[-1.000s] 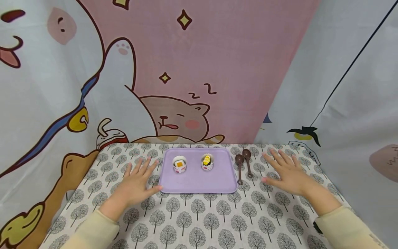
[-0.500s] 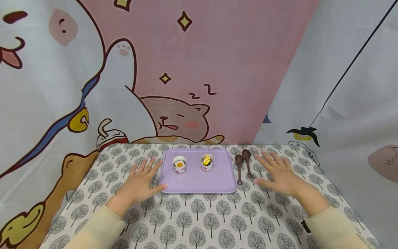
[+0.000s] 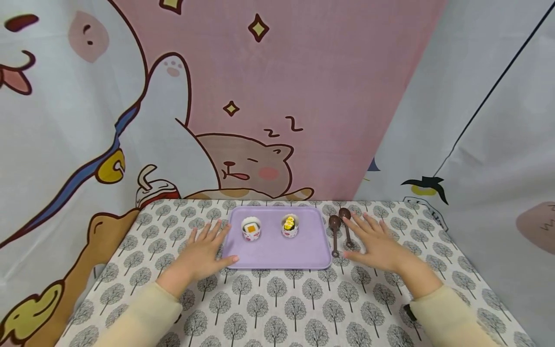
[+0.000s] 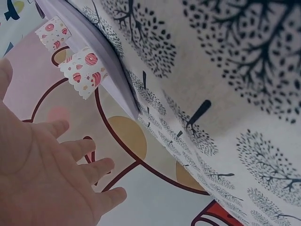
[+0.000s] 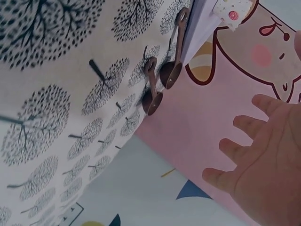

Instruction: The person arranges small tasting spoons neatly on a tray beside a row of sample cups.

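Note:
My left hand (image 3: 200, 255) hovers with fingers spread at the left edge of a lilac tray (image 3: 277, 255), holding nothing. On the tray stand two small patterned paper cups. The left cup (image 3: 251, 235) contains a white piece with an orange square on top; the right cup (image 3: 289, 232) contains something dark topped with yellow and white. To the tray's right lie two brown spoons, a nearer spoon (image 3: 335, 222) and a farther spoon (image 3: 344, 213). Beside them my right hand (image 3: 378, 246) is held out, fingers spread and palm down, partly overlapping the farther spoon in the head view. It grips nothing.
A white tablecloth (image 3: 277, 308) printed with grey trees covers the table. Behind it hangs a pink curtain (image 3: 338, 96) with cartoon animals, and a pale curtain (image 3: 490, 159) closes off the right side.
Both hands have moved inward, the right one farther, leftward to the spoons. The left hand has shifted slightly right over the tray's edge. Tray, cups and spoons stay put.

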Demonstrator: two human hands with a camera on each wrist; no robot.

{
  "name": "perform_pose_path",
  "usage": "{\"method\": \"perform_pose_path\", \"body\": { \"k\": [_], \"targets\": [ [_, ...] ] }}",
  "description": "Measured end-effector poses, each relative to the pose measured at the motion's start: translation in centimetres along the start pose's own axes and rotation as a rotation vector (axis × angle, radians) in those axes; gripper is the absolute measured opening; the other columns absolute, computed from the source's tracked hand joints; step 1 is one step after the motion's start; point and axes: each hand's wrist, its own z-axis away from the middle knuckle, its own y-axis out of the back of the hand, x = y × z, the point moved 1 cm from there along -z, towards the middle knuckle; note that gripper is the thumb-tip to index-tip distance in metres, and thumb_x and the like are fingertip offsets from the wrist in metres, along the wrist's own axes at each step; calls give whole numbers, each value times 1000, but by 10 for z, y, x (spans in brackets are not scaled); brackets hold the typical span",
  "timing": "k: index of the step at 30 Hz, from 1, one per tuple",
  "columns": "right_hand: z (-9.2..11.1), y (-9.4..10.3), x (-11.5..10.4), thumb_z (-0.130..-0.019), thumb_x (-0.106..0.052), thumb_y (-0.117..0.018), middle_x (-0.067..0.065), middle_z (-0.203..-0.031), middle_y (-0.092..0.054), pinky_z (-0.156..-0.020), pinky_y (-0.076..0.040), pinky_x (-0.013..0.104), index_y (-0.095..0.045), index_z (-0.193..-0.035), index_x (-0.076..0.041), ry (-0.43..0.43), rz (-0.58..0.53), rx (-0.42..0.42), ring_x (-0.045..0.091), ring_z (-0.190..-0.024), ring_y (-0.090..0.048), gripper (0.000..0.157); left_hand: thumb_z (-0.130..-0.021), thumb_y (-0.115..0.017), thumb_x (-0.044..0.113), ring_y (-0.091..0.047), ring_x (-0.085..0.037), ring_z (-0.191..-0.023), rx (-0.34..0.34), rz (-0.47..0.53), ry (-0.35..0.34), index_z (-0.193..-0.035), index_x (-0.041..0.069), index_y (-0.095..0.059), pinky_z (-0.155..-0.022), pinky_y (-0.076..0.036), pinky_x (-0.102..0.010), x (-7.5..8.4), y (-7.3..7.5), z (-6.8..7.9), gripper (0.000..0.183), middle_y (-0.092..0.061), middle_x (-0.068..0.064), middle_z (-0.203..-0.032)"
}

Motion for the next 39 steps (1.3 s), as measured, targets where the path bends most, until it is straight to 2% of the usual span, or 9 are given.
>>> {"method": "perform_pose_path", "body": {
  "k": [11,17,20,25,39],
  "targets": [
    [-11,-16,-6,-92,-62,-60,15,-165,-17,-115,-2,71,-26,-160,-17,11,-26,-32,49,-149,-8,89,-93,-39,76,-17,-47,-148,-70,12,22,-159,11,-26,-118,-5,-65,4,-2,-6,94,-18,-18,-164],
    [-15,-24,-10,-92,-64,-58,16,-164,-22,-115,-4,71,-29,-159,-14,13,-35,-53,49,-149,-11,89,-96,-47,66,-18,-48,-148,-101,18,31,-159,10,-26,-118,-8,-66,4,-6,-10,87,-19,-20,-163],
    [-17,-27,-13,-91,-65,-57,16,-163,-23,-114,-8,73,-31,-158,-14,8,-35,-61,49,-148,-13,89,-96,-46,67,-19,-49,-147,-120,17,31,-159,9,-26,-118,-10,-66,4,-8,-13,88,-20,-21,-163],
    [-21,-30,-18,-90,-63,-60,16,-163,-23,-114,-7,73,-32,-157,-11,12,-47,-86,50,-148,-13,89,-95,-47,68,-19,-49,-147,-143,22,40,-159,10,-26,-118,-10,-67,5,-13,-15,89,-20,-21,-163],
    [-30,-44,-25,-87,-63,-65,18,-161,-28,-112,-8,75,-35,-156,-8,18,-43,-149,51,-147,-15,93,-91,-53,68,-17,-51,-147,-212,50,70,-158,10,-29,-117,-8,-68,6,-15,-13,92,-20,-21,-163]
  ]
}}
